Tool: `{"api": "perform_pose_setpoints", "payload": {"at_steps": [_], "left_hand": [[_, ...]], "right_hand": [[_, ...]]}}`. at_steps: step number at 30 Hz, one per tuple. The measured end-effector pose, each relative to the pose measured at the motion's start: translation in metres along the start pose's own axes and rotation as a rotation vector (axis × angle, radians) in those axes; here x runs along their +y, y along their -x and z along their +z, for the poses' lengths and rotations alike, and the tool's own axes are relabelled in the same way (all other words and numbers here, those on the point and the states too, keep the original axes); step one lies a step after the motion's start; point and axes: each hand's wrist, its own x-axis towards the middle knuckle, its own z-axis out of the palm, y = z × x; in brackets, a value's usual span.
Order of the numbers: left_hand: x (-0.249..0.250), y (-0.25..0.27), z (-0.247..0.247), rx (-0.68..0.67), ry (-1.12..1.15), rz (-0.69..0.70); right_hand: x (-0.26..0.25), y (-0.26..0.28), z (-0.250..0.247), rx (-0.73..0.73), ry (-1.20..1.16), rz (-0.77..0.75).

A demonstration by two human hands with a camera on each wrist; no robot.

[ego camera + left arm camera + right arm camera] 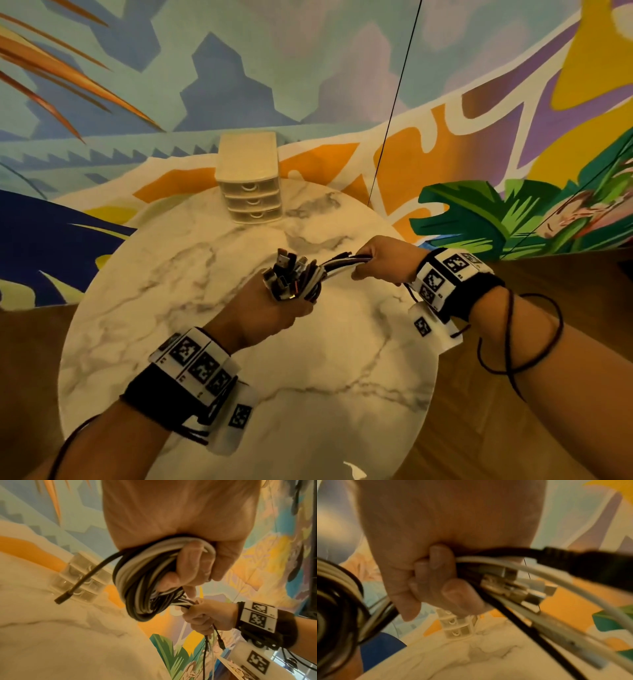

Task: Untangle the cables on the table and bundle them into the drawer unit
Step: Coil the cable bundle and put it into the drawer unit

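Over the middle of the round marble table (239,428), my left hand (274,308) grips a coiled bundle of black and white cables (294,277), its plug ends sticking up. The coil (144,577) loops around my left fingers (188,566), and one black plug (63,598) dangles free. My right hand (380,260) is closed around the cables' loose strands (342,262) just right of the coil. Several plug ends (513,588) poke out past my right fingers (440,574). The cream three-drawer unit (250,181) stands at the table's far edge with its drawers closed.
A painted mural wall (137,68) rises behind the table. A thin black cord (394,102) hangs down in front of the wall near the table's far right edge. Wooden floor (548,445) lies to the right and left of the table.
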Motion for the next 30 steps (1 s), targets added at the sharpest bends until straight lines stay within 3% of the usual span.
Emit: {"api": "perform_pose_setpoints", "payload": {"at_steps": [5, 10, 13, 17, 20, 25, 30], "left_hand": [[-0.002, -0.003, 0.01, 0.099, 0.011, 0.011], [-0.004, -0.021, 0.022, 0.389, 0.219, 0.008], [0.008, -0.027, 0.028, 0.472, 0.295, 0.045], [0.018, -0.031, 0.028, 0.517, 0.352, 0.099], [0.021, -0.034, 0.026, 0.516, 0.548, 0.031], [0.022, -0.03, 0.017, 0.365, 0.626, -0.077], [0.023, -0.019, 0.008, 0.163, 0.637, -0.099]], "right_hand": [[-0.005, 0.002, 0.007, 0.08, -0.113, -0.055], [-0.033, 0.011, 0.025, 0.139, -0.763, -0.093], [-0.056, 0.018, 0.036, 0.233, -0.923, -0.154], [-0.066, 0.016, 0.051, 0.451, -0.738, -0.263], [-0.068, 0.015, 0.063, 0.515, -0.573, -0.352], [-0.061, 0.014, 0.066, 0.507, -0.39, -0.411], [-0.05, 0.01, 0.062, 0.714, -0.068, -0.507]]}}
